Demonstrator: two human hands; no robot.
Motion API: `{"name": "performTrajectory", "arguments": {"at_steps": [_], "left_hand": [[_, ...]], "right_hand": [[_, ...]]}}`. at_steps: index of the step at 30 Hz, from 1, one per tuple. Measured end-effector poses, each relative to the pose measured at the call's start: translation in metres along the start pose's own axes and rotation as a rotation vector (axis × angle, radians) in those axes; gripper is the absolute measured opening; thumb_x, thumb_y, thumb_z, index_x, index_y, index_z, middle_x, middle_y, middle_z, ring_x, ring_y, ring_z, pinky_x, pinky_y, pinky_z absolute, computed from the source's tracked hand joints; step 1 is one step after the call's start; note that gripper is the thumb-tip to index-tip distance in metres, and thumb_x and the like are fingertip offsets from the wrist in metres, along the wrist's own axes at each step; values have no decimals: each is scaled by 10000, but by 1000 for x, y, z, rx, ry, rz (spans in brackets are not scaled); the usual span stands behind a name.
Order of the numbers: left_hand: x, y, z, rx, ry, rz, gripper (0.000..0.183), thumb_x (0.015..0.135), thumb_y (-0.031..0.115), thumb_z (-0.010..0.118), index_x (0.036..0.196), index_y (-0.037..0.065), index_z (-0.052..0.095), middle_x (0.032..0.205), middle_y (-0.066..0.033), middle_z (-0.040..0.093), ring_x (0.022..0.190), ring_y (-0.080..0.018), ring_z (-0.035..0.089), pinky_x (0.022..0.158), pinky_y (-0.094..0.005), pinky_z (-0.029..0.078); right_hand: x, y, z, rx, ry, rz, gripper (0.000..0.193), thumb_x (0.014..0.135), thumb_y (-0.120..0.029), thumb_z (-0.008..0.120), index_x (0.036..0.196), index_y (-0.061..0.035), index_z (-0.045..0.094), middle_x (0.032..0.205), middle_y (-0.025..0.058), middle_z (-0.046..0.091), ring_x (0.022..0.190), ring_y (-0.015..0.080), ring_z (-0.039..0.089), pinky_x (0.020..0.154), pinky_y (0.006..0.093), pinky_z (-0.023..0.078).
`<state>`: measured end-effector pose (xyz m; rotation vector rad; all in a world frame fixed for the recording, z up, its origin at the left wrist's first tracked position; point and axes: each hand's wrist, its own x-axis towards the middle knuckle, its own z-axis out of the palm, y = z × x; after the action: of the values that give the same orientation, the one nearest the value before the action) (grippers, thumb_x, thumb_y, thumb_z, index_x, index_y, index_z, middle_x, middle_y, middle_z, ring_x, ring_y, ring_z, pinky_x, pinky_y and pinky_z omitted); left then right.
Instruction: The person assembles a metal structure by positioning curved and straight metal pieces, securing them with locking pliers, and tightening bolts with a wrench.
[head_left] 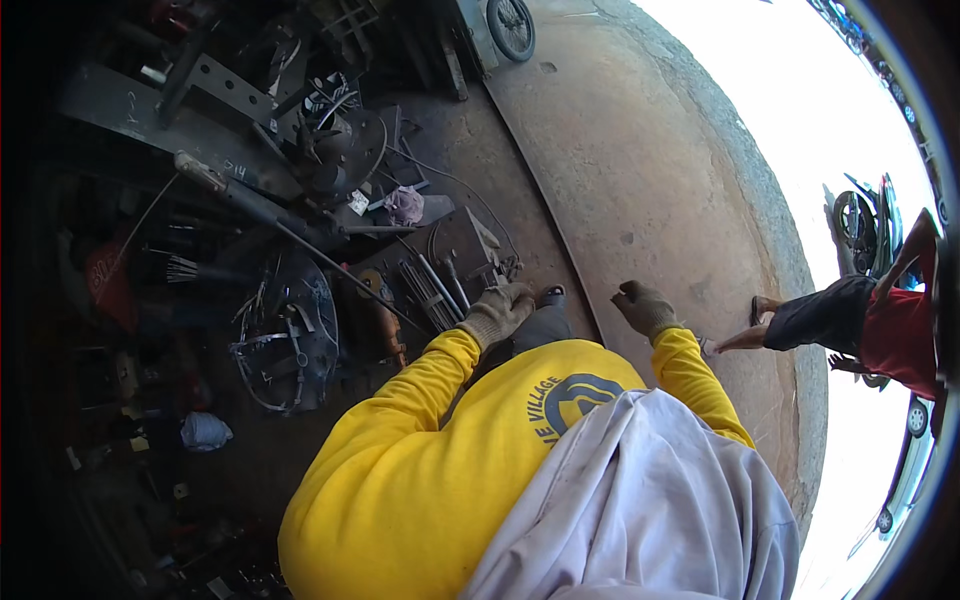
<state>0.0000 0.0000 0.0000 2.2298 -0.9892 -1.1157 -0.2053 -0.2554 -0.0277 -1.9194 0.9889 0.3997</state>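
Both my hands wear grey-brown knitted work gloves below yellow sleeves. My left hand (501, 312) is in front of my body, its fingers loosely bent and no object visible in them. It is nearest to a low metal bench (465, 243) with several metal rods (428, 293) beside it; I cannot tell whether it touches them. Out to the right, over the concrete floor, my right hand (648, 309) hangs with loosely bent, slightly parted fingers. Nothing shows in that hand either.
Dark metal parts, a round metal table (290, 340) and a steel beam (175, 125) crowd the left. A long straight rail (540, 190) crosses the floor (630, 150). At right stands another person in red (900, 335), near a parked motorcycle (862, 225).
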Motion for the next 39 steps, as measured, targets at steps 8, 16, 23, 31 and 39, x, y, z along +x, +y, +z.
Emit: {"name": "performTrajectory", "arguments": {"at_steps": [8, 16, 23, 31, 39], "left_hand": [[168, 128, -84, -12, 500, 678, 378, 926, 283, 631, 1162, -12, 631, 1196, -202, 643, 1064, -363, 640, 933, -425, 506], [264, 134, -192, 117, 371, 469, 212, 902, 175, 579, 1052, 45, 653, 1091, -168, 670, 1022, -361, 637, 907, -415, 507], [345, 93, -265, 38, 671, 338, 201, 902, 207, 594, 1001, 38, 641, 1052, -192, 661, 977, -381, 638, 855, -425, 522], [424, 5, -335, -188, 641, -241, 318, 916, 306, 605, 1117, 63, 635, 1109, -214, 662, 1037, -386, 644, 882, -449, 514], [438, -74, -359, -494, 841, -586, 259, 890, 282, 610, 1014, 65, 677, 1090, -199, 682, 1046, -366, 655, 899, -431, 520]], "right_hand": [[113, -171, -72, -470, -1, -915, 305, 909, -311, 593, 1144, -124, 643, 1171, 134, 653, 1090, 300, 613, 980, 409, 477], [259, -243, -101, -549, -182, -944, 327, 898, -296, 578, 1172, -128, 636, 1260, 104, 596, 1188, 309, 557, 1058, 393, 431], [358, -343, -125, -727, -362, -997, 408, 889, -371, 616, 1204, -112, 637, 1178, 136, 649, 1109, 328, 611, 992, 407, 471], [523, -454, -181, -830, -522, -896, 509, 880, -452, 653, 1242, -94, 633, 1106, 171, 699, 1032, 347, 665, 924, 425, 513], [692, -563, -232, -472, -345, -686, 486, 886, -366, 679, 1278, -83, 617, 1149, 155, 681, 1079, 302, 657, 933, 380, 516]]}}
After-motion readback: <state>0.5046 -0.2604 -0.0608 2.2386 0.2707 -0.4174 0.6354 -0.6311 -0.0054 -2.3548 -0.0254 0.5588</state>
